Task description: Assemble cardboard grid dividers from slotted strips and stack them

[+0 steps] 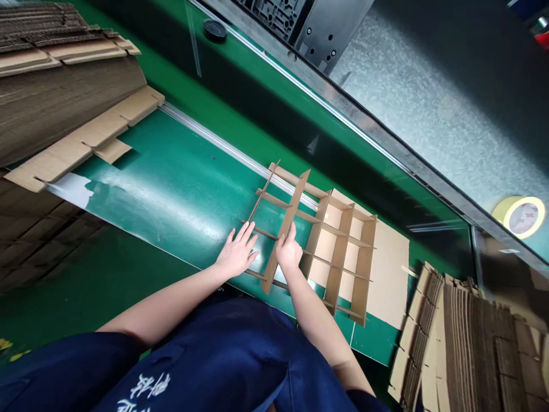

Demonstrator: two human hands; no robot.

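Two hands on one cardboard divider grid (300, 240), lying flat on the green worktop (171, 189). Left hand (237, 254) spread open, palm down, fingers resting at the grid's near-left corner, gripping nothing. Right hand (288, 252) just right of it, grip closed around one long slat (286, 229) near that slat's lower end. One flat cardboard sheet (388, 269) under the grid's right half. Two stacks of cardboard pieces: one (64, 86) far left of the grid, one (467, 343) at its lower right. One tape roll (521, 216) well right of the grid.
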